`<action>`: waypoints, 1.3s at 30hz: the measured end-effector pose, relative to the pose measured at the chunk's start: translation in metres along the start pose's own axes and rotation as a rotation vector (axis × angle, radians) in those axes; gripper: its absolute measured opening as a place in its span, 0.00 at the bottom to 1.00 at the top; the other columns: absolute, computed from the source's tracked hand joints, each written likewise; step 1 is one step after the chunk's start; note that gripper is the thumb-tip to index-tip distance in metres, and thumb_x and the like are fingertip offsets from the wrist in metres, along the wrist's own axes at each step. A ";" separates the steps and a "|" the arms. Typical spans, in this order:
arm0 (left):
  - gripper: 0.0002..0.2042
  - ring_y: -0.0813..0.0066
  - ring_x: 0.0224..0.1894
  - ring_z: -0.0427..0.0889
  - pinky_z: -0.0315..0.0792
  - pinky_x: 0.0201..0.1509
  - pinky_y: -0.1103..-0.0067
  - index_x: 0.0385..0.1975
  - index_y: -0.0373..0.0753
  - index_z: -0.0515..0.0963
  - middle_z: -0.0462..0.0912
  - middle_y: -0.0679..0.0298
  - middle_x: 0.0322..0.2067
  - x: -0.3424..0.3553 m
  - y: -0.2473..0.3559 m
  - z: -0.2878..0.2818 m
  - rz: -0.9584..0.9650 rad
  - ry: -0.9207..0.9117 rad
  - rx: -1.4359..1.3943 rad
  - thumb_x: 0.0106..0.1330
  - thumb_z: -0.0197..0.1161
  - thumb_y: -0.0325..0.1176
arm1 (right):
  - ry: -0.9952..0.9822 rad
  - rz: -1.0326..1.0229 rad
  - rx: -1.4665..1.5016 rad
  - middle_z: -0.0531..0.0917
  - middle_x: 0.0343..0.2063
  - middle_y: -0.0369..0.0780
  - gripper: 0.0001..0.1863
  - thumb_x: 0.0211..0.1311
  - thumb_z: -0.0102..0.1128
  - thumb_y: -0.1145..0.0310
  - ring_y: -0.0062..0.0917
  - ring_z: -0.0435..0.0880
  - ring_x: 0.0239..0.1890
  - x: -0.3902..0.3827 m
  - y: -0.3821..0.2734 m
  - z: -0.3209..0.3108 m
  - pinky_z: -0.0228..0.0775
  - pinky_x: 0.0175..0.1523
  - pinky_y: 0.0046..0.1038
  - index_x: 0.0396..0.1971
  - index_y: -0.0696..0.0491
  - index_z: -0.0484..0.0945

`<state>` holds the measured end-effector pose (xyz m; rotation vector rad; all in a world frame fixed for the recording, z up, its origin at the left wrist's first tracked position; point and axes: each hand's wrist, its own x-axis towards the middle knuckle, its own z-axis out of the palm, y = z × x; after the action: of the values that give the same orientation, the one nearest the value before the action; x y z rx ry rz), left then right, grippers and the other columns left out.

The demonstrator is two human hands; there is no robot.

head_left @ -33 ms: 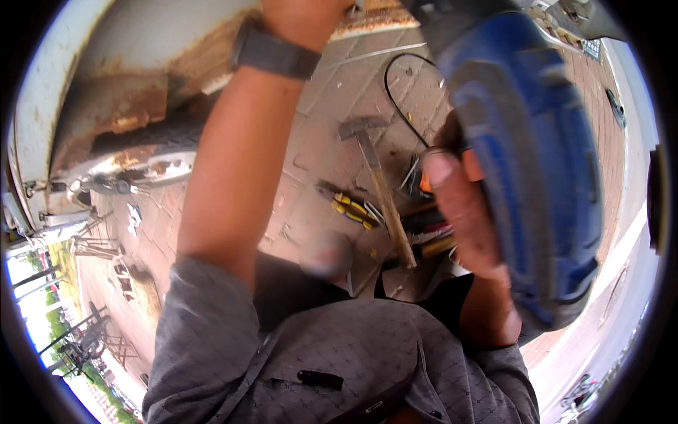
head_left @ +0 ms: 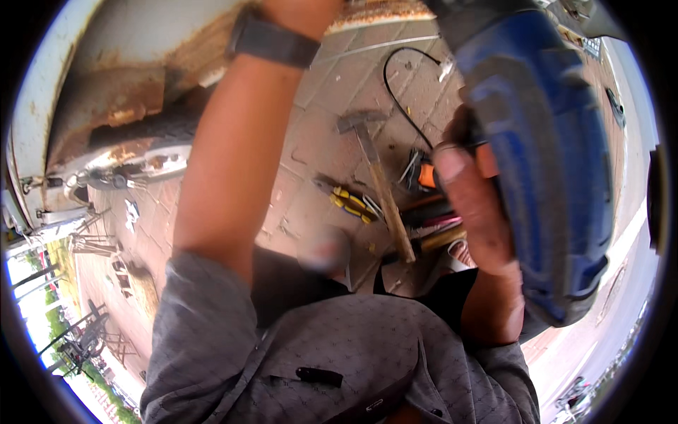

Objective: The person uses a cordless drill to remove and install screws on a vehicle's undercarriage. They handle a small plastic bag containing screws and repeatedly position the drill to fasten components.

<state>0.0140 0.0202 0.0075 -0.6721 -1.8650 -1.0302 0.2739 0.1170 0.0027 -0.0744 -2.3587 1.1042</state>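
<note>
My right hand [head_left: 477, 201] is wrapped round the handle of a blue-and-grey power drill [head_left: 544, 155], which fills the right of the view, close up. Its front end runs out past the upper edge, so the tip is hidden. An orange part shows beside my fingers. My left arm reaches up to the top edge, a dark watch band [head_left: 272, 42] round the wrist. Of my left hand [head_left: 304, 10] only the back near the wrist is visible; its fingers are cut off. Below, between the arms, a wooden-handled hammer [head_left: 381, 180] and yellow-and-black pliers [head_left: 347, 201] lie on the paving.
A rusty, pale metal body panel [head_left: 134, 85] stands at the upper left. A black cable [head_left: 392, 92] curves over the brick paving [head_left: 311, 141]. An orange-and-black item [head_left: 426, 174] and several tool handles [head_left: 441, 237] lie by the hammer. Wooden stools [head_left: 95, 244] stand further left.
The drill and my right hand have shifted slightly to the right. My left arm has moved a little left and up. The tools on the ground stay put.
</note>
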 end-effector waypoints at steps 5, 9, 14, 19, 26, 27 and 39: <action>0.28 0.45 0.34 0.86 0.80 0.40 0.63 0.38 0.28 0.82 0.86 0.47 0.27 0.000 0.000 0.004 0.027 0.052 0.048 0.50 0.81 0.49 | -0.058 -0.053 0.269 0.84 0.42 0.45 0.20 0.62 0.68 0.72 0.28 0.83 0.37 -0.006 0.009 -0.016 0.76 0.43 0.28 0.53 0.57 0.78; 0.27 0.45 0.35 0.86 0.80 0.42 0.63 0.38 0.27 0.82 0.86 0.45 0.29 0.000 0.005 -0.002 -0.013 -0.063 0.097 0.51 0.79 0.48 | 0.085 0.064 0.379 0.86 0.37 0.39 0.13 0.61 0.68 0.84 0.27 0.84 0.36 -0.023 0.007 -0.023 0.77 0.41 0.29 0.42 0.51 0.81; 0.27 0.44 0.37 0.84 0.79 0.43 0.62 0.41 0.27 0.82 0.85 0.43 0.33 0.000 0.017 -0.006 -0.009 -0.033 0.073 0.52 0.79 0.45 | 0.056 0.120 0.549 0.85 0.39 0.42 0.16 0.58 0.70 0.85 0.29 0.84 0.38 -0.037 0.010 -0.025 0.78 0.43 0.30 0.43 0.53 0.78; 0.18 0.44 0.38 0.84 0.78 0.43 0.60 0.40 0.31 0.83 0.85 0.45 0.33 0.000 0.022 -0.015 -0.178 -0.292 0.071 0.58 0.74 0.39 | 0.026 0.177 0.416 0.88 0.40 0.43 0.15 0.57 0.73 0.83 0.29 0.87 0.40 -0.043 0.011 -0.030 0.80 0.45 0.31 0.42 0.54 0.81; 0.21 0.53 0.21 0.80 0.75 0.30 0.66 0.20 0.34 0.81 0.81 0.56 0.16 0.003 0.017 -0.009 -0.104 -0.161 0.012 0.52 0.78 0.49 | 0.029 0.164 0.325 0.88 0.48 0.41 0.20 0.57 0.76 0.79 0.33 0.87 0.47 -0.049 0.016 -0.031 0.80 0.52 0.33 0.50 0.53 0.85; 0.22 0.48 0.20 0.79 0.74 0.29 0.64 0.18 0.34 0.80 0.79 0.54 0.15 0.001 0.018 -0.008 -0.089 -0.118 -0.022 0.53 0.76 0.49 | 0.029 0.163 0.322 0.88 0.47 0.41 0.19 0.57 0.76 0.78 0.33 0.87 0.46 -0.050 0.016 -0.031 0.80 0.52 0.33 0.50 0.54 0.85; 0.16 0.63 0.18 0.79 0.73 0.27 0.71 0.25 0.33 0.84 0.82 0.59 0.18 0.001 0.007 -0.009 -0.053 -0.127 -0.223 0.56 0.77 0.41 | 0.069 0.072 0.254 0.87 0.36 0.37 0.14 0.58 0.75 0.75 0.28 0.85 0.35 -0.054 0.018 -0.032 0.77 0.41 0.29 0.44 0.54 0.85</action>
<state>0.0228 0.0166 0.0138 -0.8385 -1.9014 -1.2687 0.3327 0.1369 -0.0181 -0.1045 -2.1514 1.4039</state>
